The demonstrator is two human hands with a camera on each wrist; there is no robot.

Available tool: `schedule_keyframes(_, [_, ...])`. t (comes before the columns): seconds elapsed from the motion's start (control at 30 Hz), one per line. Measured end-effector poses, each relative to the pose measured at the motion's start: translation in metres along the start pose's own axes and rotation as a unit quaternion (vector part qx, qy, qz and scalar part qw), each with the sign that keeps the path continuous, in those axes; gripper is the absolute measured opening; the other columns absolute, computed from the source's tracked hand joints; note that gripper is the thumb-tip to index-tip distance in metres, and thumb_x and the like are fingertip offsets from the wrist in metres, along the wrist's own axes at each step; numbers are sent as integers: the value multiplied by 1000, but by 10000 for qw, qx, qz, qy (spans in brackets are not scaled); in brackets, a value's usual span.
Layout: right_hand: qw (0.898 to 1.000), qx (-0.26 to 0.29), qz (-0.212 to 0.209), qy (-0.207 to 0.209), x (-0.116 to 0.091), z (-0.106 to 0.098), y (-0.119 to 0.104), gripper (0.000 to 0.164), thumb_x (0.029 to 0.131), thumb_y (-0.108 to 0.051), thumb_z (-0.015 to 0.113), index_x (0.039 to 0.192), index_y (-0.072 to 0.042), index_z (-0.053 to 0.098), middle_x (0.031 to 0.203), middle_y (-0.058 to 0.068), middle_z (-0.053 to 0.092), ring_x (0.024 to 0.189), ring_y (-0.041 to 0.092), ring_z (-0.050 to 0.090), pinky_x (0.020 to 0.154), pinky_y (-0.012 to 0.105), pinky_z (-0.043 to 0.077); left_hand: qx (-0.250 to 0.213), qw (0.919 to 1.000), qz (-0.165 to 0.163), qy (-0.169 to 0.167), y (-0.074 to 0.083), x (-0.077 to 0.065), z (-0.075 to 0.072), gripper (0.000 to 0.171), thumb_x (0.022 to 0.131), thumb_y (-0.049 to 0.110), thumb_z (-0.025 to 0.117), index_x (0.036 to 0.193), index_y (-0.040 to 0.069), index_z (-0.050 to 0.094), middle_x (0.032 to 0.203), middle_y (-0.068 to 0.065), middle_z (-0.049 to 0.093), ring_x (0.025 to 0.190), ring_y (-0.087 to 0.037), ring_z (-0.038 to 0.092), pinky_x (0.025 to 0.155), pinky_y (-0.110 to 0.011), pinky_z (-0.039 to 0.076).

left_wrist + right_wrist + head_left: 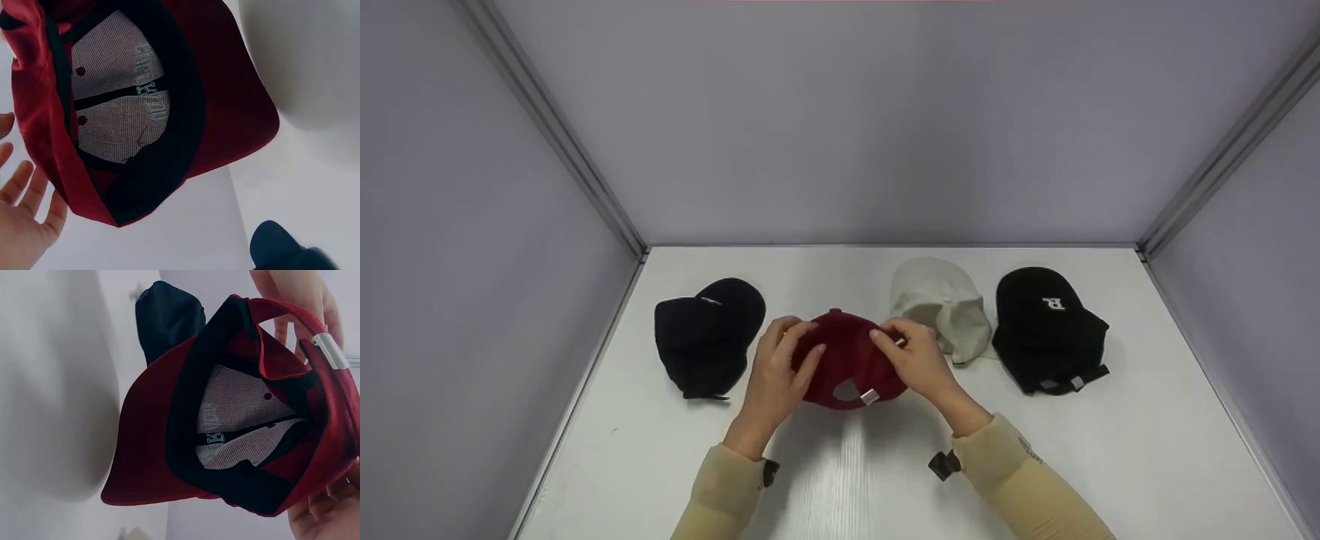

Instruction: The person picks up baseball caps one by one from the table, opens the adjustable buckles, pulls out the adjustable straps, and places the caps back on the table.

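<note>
A red baseball cap (844, 356) is between both hands, its back opening and metal strap buckle (870, 397) towards me. My left hand (774, 373) holds its left side, fingers and thumb bent over the crown. On the other side my right hand (921, 361) grips the crown with thumb and fingertips. In the left wrist view the cap's inside shows, with a pale mesh lining (121, 84) and a dark sweatband (185, 107). The brim (143, 433) points towards the white table in the right wrist view.
A dark cap (709, 337) lies left of the red one. Behind and right is a cream cap (941, 300), partly covered by my right hand. Farther right lies a black cap (1046, 326) with a white letter R. Grey panels (840, 120) enclose the white table (1155, 450).
</note>
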State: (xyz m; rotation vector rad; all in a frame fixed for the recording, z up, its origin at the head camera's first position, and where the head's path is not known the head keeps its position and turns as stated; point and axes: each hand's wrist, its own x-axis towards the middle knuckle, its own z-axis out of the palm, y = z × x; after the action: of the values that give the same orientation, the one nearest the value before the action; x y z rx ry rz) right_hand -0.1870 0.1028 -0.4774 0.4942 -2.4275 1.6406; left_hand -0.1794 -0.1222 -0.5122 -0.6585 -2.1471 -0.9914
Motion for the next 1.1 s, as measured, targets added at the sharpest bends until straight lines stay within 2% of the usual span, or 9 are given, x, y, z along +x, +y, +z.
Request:
schedule_keyframes(0.13, [10000,17,38,-29,-2,-6,-23,10,94,-2,64,87,3,69,80,9,66,72,16,58,65,27,49,252,9987,429,-50,1,-14,-2,24,88,13,74,110,6,69,114,-12,57,102,-26,55,87,-41,46])
schedule_keyframes(0.27, [10000,72,11,-6,-2,-7,-23,10,94,-2,65,86,3,69,78,8,65,71,13,57,64,26,48,574,9937,956,-133,-1,-27,-3,28,84,17,78,108,7,70,117,-14,58,106,-30,54,90,-45,43])
schedule_keyframes(0.4, [9999,92,23,-59,-1,-8,-21,11,94,-3,65,86,3,69,79,8,66,72,11,56,65,26,47,809,9864,1355,-448,-6,-39,-6,45,77,32,85,113,9,69,122,-12,58,112,-32,51,94,-46,39])
schedule_keyframes(0.53, [9998,113,19,-166,0,-9,-23,11,94,-2,64,85,4,68,79,8,66,72,11,55,66,26,47,1006,9805,1546,-676,-10,-44,-8,61,70,40,89,119,9,67,127,-11,57,115,-32,49,98,-46,36])
schedule_keyframes(0.7, [9994,128,72,-306,0,-13,-24,12,94,-2,63,85,5,68,78,9,64,72,11,53,66,25,45,1282,9741,1759,-613,-9,-40,-8,51,75,32,87,116,9,69,120,-8,61,111,-30,53,96,-45,40])
schedule_keyframes(0.77, [9993,133,111,-341,1,-14,-24,13,95,-2,63,86,5,68,78,8,63,72,11,53,65,25,45,1151,9751,1815,-541,-8,-38,-9,44,76,27,87,113,9,71,116,-7,64,108,-29,56,94,-46,42])
schedule_keyframes(0.9, [9989,167,186,-394,2,-17,-22,13,95,-3,62,87,6,67,78,7,63,72,12,53,65,24,45,602,9811,1801,-377,-5,-34,-11,33,76,15,85,107,9,75,106,-4,69,102,-27,60,91,-45,44])
schedule_keyframes(1.0, [9984,208,288,-438,2,-19,-20,13,96,-4,63,90,6,69,80,7,65,72,12,55,66,25,46,320,9839,1743,-232,-4,-31,-12,24,80,14,82,103,8,75,102,-3,70,96,-25,63,88,-43,46])
schedule_keyframes(1.1, [9978,228,373,-500,2,-20,-19,14,96,-6,63,93,5,70,83,7,66,74,13,56,67,25,47,238,9864,1623,-90,-3,-28,-14,17,86,15,77,100,6,75,98,-3,69,90,-23,64,84,-40,48])
